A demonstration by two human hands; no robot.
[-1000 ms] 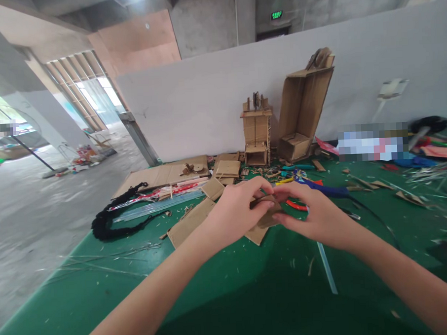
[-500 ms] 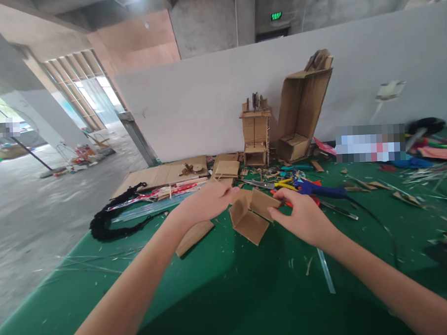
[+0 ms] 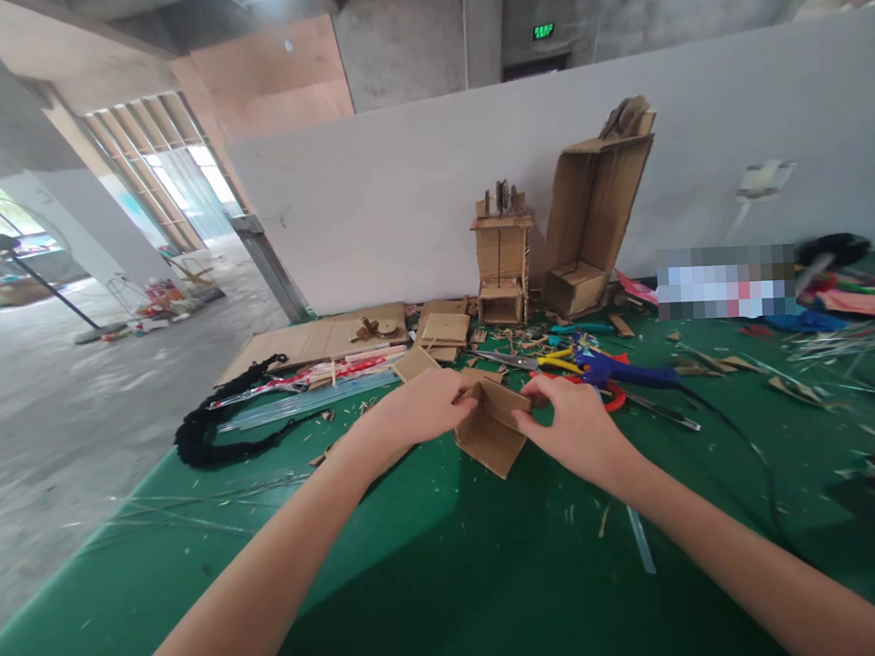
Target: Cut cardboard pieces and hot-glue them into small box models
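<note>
A small cardboard box (image 3: 492, 442), its walls folded up and its front side open, is in both hands low over the green table. My left hand (image 3: 430, 406) grips the top of its left wall between thumb and fingers. My right hand (image 3: 576, 421) pinches the right end of the back wall. The two walls meet at a corner between my hands. Behind my left hand a flat cardboard piece (image 3: 414, 364) shows in part. Red-handled scissors (image 3: 615, 397) lie partly hidden behind my right hand.
A blue glue gun (image 3: 628, 369) with a cord lies right of my hands. Behind stand a small cardboard model (image 3: 502, 257) and a tall one (image 3: 596, 215) against the white partition (image 3: 404, 213). Black yarn (image 3: 196, 440), clear sticks and cardboard scraps lie around.
My right hand has brought the back wall leftward against the left wall, closing the gap. My left hand has come down to grip the left wall.
</note>
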